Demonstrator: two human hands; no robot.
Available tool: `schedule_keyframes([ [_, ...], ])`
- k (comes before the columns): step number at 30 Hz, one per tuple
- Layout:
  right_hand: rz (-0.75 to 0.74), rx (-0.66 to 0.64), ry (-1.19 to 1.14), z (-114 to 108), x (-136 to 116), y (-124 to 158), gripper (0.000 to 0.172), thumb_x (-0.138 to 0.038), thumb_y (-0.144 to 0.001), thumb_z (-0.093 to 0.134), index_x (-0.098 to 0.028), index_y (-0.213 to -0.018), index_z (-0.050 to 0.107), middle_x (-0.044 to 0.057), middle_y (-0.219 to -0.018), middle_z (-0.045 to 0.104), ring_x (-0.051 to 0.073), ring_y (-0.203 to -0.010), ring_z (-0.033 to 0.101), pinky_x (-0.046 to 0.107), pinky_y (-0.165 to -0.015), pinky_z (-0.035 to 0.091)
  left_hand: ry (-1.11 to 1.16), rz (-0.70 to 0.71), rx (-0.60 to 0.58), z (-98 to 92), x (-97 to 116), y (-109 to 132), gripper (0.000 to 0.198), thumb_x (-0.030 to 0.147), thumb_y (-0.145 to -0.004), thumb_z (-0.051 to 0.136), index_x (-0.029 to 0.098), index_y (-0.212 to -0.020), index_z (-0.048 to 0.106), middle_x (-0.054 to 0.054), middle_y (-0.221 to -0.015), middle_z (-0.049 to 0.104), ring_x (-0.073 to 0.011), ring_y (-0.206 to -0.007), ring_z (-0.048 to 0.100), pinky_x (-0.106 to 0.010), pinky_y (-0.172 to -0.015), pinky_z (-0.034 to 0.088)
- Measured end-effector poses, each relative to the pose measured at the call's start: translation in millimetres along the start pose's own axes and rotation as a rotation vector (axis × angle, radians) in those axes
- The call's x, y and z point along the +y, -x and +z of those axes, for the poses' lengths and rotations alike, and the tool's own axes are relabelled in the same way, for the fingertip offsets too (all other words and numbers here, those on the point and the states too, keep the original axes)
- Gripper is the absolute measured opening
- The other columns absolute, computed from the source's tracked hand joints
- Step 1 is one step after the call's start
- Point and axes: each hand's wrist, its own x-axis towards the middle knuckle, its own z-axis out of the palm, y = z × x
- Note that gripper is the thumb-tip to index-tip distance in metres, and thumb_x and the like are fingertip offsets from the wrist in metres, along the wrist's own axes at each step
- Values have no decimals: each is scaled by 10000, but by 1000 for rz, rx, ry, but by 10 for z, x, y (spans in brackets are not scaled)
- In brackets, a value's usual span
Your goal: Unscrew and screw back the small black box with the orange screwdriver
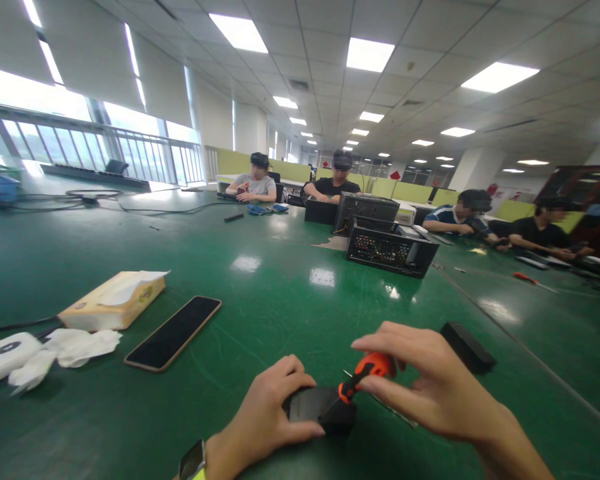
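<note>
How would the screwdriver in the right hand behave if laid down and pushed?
The screwdriver would likely roll in a curve, since its orange end looks rounded and bulky. It may also slide readily: the green tabletop looks glossy.

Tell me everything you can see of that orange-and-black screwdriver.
The screwdriver has a rounded orange end, a black middle and an orange collar, apparently plastic or rubber. It slants, collar end lowest, at the black device, held between the thumb and fingers of the right hand. Its shaft can't be made out, so whether its tip touches the device is unclear.
</note>
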Motion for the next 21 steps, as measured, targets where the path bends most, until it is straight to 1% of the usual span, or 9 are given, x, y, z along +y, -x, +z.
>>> schedule_keyframes([
  [2,26,25,37,-2,6,7,239,-365,-872,674,-199,-1041,707,10,-739,709,140,-637,645,243,-616,479,-3,-8,-7,1,2,-1,440,507,-710,828,182,-976,697,-42,-894,570,-215,-810,567,-274,-678,447],
  [5,6,-16,-4,-2,-2,16,236,-320,-892,647,-204,-1094,688,29,-839,724,150,-737,663,247,-670,491,-6,-13,-9,3,2,-5,432,494,-698,842,183,-961,698,-37,-884,568,-212,-801,565,-272,-674,442],
  [7,-4,-26,-26,-2,-8,16,244,-296,-883,656,-201,-1106,680,30,-867,728,148,-756,664,245,-677,488,-4,-8,-6,4,1,-7,422,485,-704,839,187,-966,696,-36,-888,569,-210,-803,565,-272,-679,442],
  [10,38,50,-6,14,69,-3,161,-335,-863,684,-188,-917,723,0,-709,707,127,-605,629,236,-588,445,-2,-11,-3,5,0,-6,428,486,-702,838,191,-978,694,-34,-893,569,-208,-802,565,-267,-671,445],
  [13,193,194,-23,91,364,-8,257,-385,-886,636,-183,-749,716,5,-648,685,130,-553,582,249,-555,424,-6,-24,-4,3,0,1,437,486,-688,847,192,-973,695,-35,-897,572,-210,-802,570,-273,-679,460],
  [15,380,289,-41,200,668,49,297,-434,-889,610,-177,-791,720,21,-698,702,152,-595,593,258,-563,434,-8,-25,-6,0,0,5,434,470,-683,854,191,-975,695,-38,-904,578,-213,-806,576,-282,-693,469],
  [17,528,286,-48,358,979,180,330,-474,-884,590,-174,-844,721,27,-743,715,172,-648,621,269,-604,464,-9,-23,-6,-4,3,6,440,461,-679,860,188,-982,696,-42,-909,583,-216,-809,583,-285,-696,474],
  [19,583,298,-25,549,1221,368,387,-506,-889,556,-158,-853,721,50,-763,724,200,-689,644,299,-646,490,-10,-23,-8,-8,8,3,461,472,-669,865,188,-990,696,-43,-912,586,-216,-808,587,-282,-690,477],
  [21,615,294,-5,739,1360,568,441,-549,-890,525,-158,-848,725,62,-754,728,214,-673,651,324,-646,507,-12,-22,-10,-11,17,-4,477,486,-652,871,191,-984,697,-40,-910,588,-213,-800,590,-279,-686,480],
])
